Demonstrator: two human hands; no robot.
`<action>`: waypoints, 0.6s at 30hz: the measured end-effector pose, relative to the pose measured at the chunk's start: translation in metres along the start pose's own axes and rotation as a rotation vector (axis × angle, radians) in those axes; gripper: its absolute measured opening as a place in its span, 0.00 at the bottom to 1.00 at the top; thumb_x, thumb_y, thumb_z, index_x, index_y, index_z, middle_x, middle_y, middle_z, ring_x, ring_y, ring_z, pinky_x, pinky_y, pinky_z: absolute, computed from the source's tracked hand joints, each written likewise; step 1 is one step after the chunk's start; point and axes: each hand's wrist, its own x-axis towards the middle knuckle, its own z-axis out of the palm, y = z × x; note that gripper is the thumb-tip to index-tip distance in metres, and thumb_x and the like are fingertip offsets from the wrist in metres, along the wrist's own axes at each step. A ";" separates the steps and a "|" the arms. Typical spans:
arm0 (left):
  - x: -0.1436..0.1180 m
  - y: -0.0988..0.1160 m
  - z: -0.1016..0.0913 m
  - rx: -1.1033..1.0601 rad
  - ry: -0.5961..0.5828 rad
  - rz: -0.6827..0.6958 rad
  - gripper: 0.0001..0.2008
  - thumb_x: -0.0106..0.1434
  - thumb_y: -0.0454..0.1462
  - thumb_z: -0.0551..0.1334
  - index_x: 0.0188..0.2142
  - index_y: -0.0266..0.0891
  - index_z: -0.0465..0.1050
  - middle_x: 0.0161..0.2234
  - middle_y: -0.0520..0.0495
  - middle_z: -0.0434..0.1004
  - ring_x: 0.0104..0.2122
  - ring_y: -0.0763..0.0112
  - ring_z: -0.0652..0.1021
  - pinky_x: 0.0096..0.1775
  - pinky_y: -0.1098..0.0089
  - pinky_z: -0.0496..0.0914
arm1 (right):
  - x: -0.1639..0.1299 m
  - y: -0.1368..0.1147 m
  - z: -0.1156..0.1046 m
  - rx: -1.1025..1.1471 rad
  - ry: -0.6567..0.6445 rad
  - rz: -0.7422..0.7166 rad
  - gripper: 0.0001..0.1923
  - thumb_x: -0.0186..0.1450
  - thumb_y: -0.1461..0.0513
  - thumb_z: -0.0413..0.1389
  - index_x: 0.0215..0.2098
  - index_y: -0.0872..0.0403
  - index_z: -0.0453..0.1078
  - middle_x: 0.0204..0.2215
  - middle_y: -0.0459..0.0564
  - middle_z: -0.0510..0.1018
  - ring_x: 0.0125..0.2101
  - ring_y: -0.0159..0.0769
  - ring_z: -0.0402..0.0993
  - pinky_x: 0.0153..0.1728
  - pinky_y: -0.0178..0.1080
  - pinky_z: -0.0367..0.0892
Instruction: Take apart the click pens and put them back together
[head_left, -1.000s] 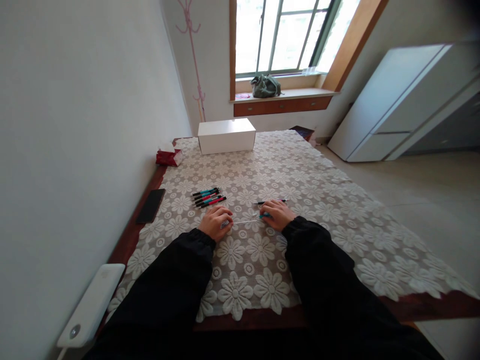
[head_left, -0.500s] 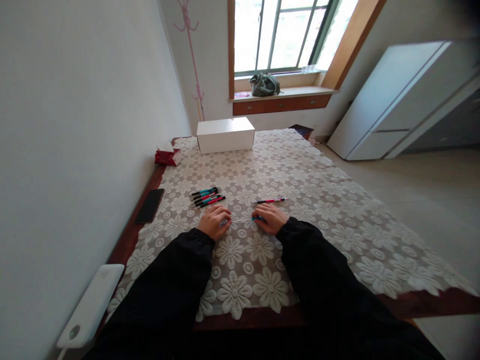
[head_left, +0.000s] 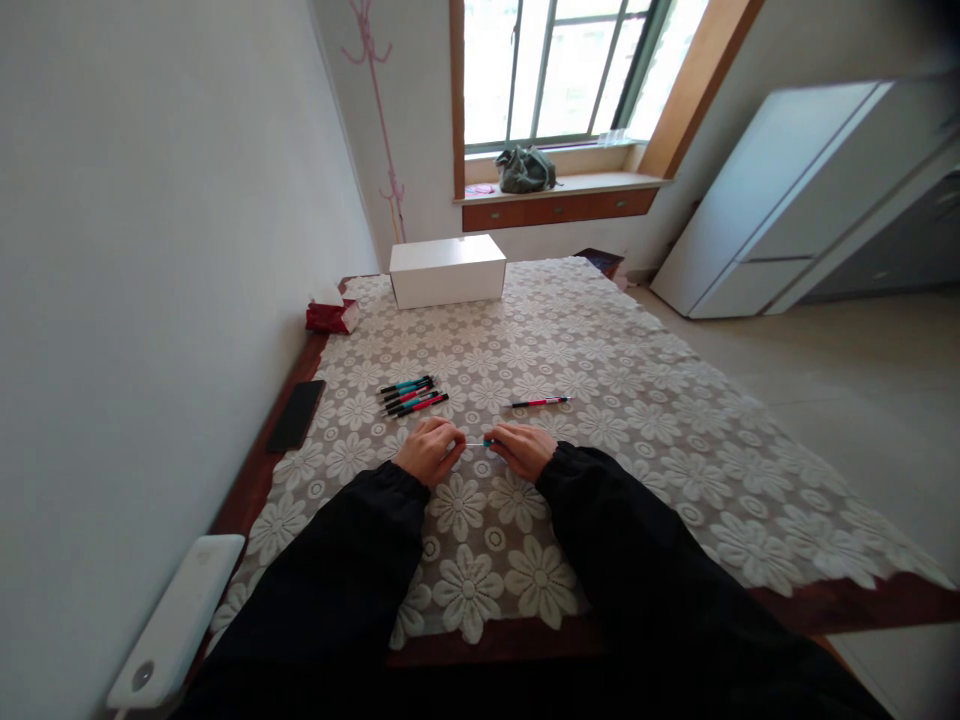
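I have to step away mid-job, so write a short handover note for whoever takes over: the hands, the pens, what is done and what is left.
Left hand: on the cloth, fingers closed on one end of a thin refill.
Right hand: closed on a teal pen at the refill's other end.
Things: a bunch of pens lies left of the hands; one pink pen lies alone beyond the right hand.
Done: hard to tell; the bunch lies gathered side by side.
Left: the held pen looks unfinished, and the pink pen lies untouched.

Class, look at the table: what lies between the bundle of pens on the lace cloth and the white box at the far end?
In the head view, only bare flowered lace tablecloth lies between the bundled pens and the white rectangular box.
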 end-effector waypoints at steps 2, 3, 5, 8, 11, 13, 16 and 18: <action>0.000 -0.001 0.000 -0.015 -0.005 -0.001 0.07 0.69 0.38 0.58 0.40 0.42 0.75 0.36 0.46 0.80 0.43 0.62 0.77 0.48 0.61 0.72 | 0.001 0.000 0.000 0.008 -0.001 -0.017 0.11 0.73 0.59 0.47 0.45 0.50 0.70 0.37 0.50 0.79 0.35 0.36 0.76 0.37 0.35 0.67; 0.000 -0.001 0.000 -0.017 -0.013 0.006 0.07 0.69 0.39 0.58 0.41 0.42 0.75 0.36 0.46 0.80 0.43 0.62 0.77 0.48 0.61 0.72 | 0.001 -0.001 -0.001 0.014 -0.004 -0.025 0.10 0.73 0.59 0.48 0.45 0.50 0.70 0.37 0.50 0.79 0.36 0.36 0.76 0.38 0.36 0.67; 0.000 -0.002 0.000 -0.008 -0.030 0.035 0.08 0.70 0.40 0.58 0.41 0.43 0.77 0.36 0.46 0.80 0.43 0.62 0.76 0.47 0.61 0.71 | 0.002 -0.002 -0.001 0.029 -0.017 -0.033 0.09 0.72 0.59 0.49 0.45 0.50 0.70 0.37 0.50 0.79 0.36 0.36 0.76 0.38 0.36 0.67; 0.000 -0.002 0.000 0.007 -0.045 0.073 0.10 0.70 0.41 0.58 0.40 0.44 0.78 0.35 0.46 0.80 0.43 0.63 0.76 0.47 0.61 0.71 | 0.002 -0.004 0.000 0.037 -0.042 -0.017 0.08 0.72 0.59 0.50 0.46 0.50 0.69 0.38 0.49 0.80 0.36 0.36 0.77 0.38 0.35 0.67; 0.000 0.000 0.000 0.015 -0.034 0.083 0.10 0.70 0.40 0.58 0.40 0.44 0.78 0.35 0.47 0.81 0.42 0.64 0.76 0.47 0.62 0.70 | 0.001 -0.003 0.001 0.024 -0.054 0.019 0.08 0.71 0.59 0.51 0.46 0.50 0.69 0.39 0.49 0.80 0.36 0.36 0.77 0.36 0.35 0.66; 0.000 0.000 0.000 0.015 -0.021 0.084 0.09 0.70 0.40 0.58 0.40 0.44 0.78 0.35 0.47 0.81 0.42 0.64 0.76 0.47 0.62 0.71 | 0.001 -0.002 0.002 0.011 -0.063 0.031 0.08 0.71 0.57 0.52 0.46 0.50 0.69 0.38 0.49 0.80 0.36 0.36 0.77 0.36 0.35 0.66; 0.000 0.001 0.000 0.010 -0.009 0.077 0.09 0.70 0.39 0.58 0.39 0.44 0.78 0.35 0.47 0.81 0.42 0.64 0.76 0.47 0.62 0.71 | 0.001 -0.002 0.003 0.004 -0.074 0.011 0.09 0.71 0.56 0.51 0.44 0.50 0.70 0.36 0.49 0.80 0.36 0.37 0.77 0.36 0.35 0.66; 0.000 0.003 -0.001 0.013 0.001 0.080 0.09 0.69 0.39 0.59 0.39 0.44 0.78 0.35 0.47 0.81 0.42 0.64 0.77 0.47 0.62 0.71 | 0.001 -0.002 0.003 0.009 -0.068 -0.006 0.10 0.72 0.56 0.50 0.44 0.50 0.70 0.36 0.50 0.80 0.36 0.37 0.77 0.36 0.35 0.66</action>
